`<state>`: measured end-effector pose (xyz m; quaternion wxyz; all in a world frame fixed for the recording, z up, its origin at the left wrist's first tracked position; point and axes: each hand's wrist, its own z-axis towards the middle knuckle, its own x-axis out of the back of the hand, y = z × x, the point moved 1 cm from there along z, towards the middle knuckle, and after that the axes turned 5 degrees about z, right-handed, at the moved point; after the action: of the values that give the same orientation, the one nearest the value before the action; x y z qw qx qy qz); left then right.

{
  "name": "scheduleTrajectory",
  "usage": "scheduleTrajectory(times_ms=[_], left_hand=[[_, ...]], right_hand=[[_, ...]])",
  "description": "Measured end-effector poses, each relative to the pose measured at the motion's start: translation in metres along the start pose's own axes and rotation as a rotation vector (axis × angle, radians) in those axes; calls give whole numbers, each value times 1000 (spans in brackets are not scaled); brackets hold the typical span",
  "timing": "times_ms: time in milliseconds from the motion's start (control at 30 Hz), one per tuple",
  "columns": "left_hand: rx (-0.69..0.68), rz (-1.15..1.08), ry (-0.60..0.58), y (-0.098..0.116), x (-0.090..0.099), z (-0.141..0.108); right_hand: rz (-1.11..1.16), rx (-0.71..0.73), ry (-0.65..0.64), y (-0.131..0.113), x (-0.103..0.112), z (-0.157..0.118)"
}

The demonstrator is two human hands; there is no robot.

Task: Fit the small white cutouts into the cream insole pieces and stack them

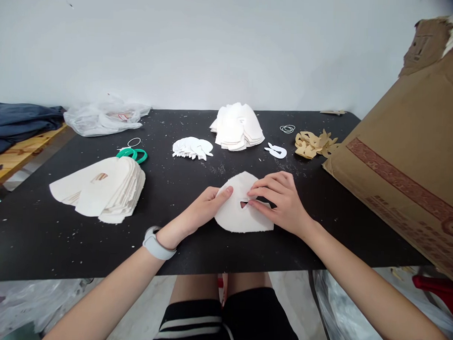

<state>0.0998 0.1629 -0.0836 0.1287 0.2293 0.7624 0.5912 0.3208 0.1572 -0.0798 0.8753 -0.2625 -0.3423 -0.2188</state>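
A rounded white felt-like piece (235,221) with a small dark hole lies over the black table in front of me. My left hand (206,209) grips its left edge, thumb on top and fingers underneath. At the hole, my right hand (281,199) pinches the material by its edge with thumb and fingertips; whether a loose scrap is between them I cannot tell. To the left sits a thick stack of similar white pieces (96,183), with green-handled scissors (141,156) partly behind it. A second white stack (237,126) stands further back.
Small white cutouts (193,147) form a pile near the middle, and one looped cutout (276,151) lies apart. Tan cutouts (313,144) and rubber bands (287,128) are at right. A large cardboard box (405,146) blocks the right side; a plastic bag (105,117) lies back left.
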Motion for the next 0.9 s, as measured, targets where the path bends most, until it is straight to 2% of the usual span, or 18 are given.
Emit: scheduleTrajectory(times_ms=[400, 533, 600, 700, 767, 833, 900], left_hand=[[25, -73, 2, 0, 2, -2], [72, -108, 106, -1, 2, -2], [98, -127, 176, -3, 3, -1], [107, -114, 247, -2, 7, -2], [90, -67, 199, 1, 11, -3], [69, 15, 70, 8, 14, -3], [49, 109, -60, 18, 17, -3]], right_hand=[[86, -63, 8, -1, 5, 3], [115, -56, 27, -4, 5, 3], [197, -93, 37, -3, 6, 3], [514, -282, 135, 4, 8, 2], [838, -485, 131, 9, 8, 1], [1165, -674, -32, 9, 6, 1], [1358, -827, -258, 5, 4, 2]])
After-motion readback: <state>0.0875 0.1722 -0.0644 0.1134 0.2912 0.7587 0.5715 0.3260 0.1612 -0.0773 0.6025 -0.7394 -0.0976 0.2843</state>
